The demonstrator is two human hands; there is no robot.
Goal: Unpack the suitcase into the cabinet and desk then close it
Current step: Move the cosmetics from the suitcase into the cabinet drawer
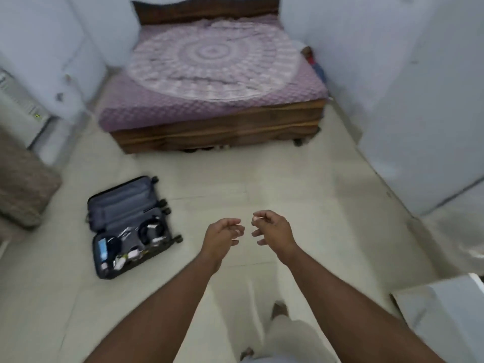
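Observation:
A dark suitcase (123,205) lies open on the pale tiled floor, left of centre. Its lower half holds several small items: black headphones (152,230), a blue-and-white tube (102,248), cables and small white pieces. My left hand (222,235) and my right hand (272,231) are stretched out in front of me over the bare floor, to the right of the suitcase and well apart from it. Both hands have loosely curled, separated fingers and hold nothing. A white cabinet (429,121) stands along the right wall.
A wooden bed (217,129) with a purple patterned cover fills the far middle. A brown cushioned seat (23,184) and a white appliance (21,108) stand at the left. A white surface corner (445,310) juts in at the lower right. My feet show below.

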